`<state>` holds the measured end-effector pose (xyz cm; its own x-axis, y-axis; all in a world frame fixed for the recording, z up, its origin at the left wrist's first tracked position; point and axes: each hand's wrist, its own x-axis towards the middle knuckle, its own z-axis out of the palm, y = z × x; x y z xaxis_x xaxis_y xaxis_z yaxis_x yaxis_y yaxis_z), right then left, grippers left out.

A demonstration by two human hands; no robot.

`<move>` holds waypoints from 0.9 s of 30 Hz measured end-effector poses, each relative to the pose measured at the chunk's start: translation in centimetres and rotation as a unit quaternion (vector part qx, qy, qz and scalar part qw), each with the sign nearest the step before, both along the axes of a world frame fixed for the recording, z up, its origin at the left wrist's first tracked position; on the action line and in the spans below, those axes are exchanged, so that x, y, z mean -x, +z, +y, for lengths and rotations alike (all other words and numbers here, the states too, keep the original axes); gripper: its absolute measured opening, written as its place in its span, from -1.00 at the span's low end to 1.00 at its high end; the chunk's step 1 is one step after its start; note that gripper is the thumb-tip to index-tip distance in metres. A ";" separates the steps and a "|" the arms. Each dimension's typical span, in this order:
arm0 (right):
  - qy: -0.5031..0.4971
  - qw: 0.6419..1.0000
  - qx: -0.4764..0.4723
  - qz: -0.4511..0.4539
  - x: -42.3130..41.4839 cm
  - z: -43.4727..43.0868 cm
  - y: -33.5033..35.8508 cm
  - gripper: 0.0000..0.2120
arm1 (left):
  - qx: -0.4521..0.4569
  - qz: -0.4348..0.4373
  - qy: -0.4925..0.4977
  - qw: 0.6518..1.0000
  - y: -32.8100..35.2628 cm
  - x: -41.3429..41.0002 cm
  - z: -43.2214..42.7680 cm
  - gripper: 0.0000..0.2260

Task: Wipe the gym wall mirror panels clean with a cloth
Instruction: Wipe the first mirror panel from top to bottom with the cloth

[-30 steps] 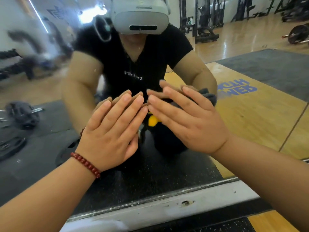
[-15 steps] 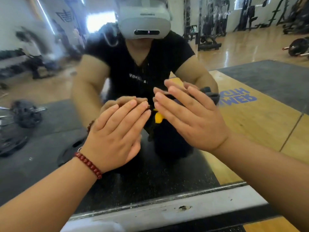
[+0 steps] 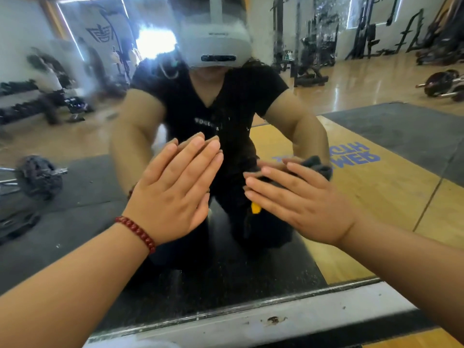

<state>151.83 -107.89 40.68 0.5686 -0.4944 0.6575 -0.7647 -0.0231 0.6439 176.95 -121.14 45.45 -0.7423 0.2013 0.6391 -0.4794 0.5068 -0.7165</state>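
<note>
Your hands have drawn apart since the earlier frames: then they sat nearly fingertip to fingertip low on the glass, and now your left hand has risen up and to the left while your right hand has slid to the right. Both lie flat toward the mirror, fingers straight and close together. Your left hand holds nothing, its fingertips meeting their own reflection, and a red bead bracelet circles that wrist. Your right hand presses the dark cloth against the glass with straight fingers; most of the cloth is hidden under your palm, and only a bunched edge shows past your fingertips, partly as reflection. You cannot tell from here whether the thumb hooks any of the fabric. Streaks and smears cloud the upper part of the mirror. A scuffed white ledge runs along the mirror's bottom edge, just below both forearms.
</note>
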 end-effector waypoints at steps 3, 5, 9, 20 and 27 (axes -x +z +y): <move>-0.008 1.000 -0.002 0.009 -0.7 -0.2 1.4 -0.58 | -0.003 0.002 0.000 1.000 -0.3 0.1 -0.1 -0.41; 0.009 0.998 0.061 -0.004 -2.0 -1.6 4.2 -0.58 | -0.007 0.004 -0.009 1.000 -0.2 0.2 -0.1 -0.42; 0.033 0.995 0.089 -0.035 -3.0 -2.6 6.8 -0.59 | -0.041 0.010 -0.025 0.999 0.3 -0.4 0.5 -0.41; 0.043 0.994 0.096 -0.042 -5.3 -3.6 9.3 -0.60 | -0.026 -0.003 -0.006 1.000 3.3 -2.1 -0.4 -0.39; -0.014 0.999 0.051 0.005 -2.0 -0.7 7.0 -0.57 | -0.007 -0.001 -0.003 1.000 2.9 -2.1 -0.9 -0.39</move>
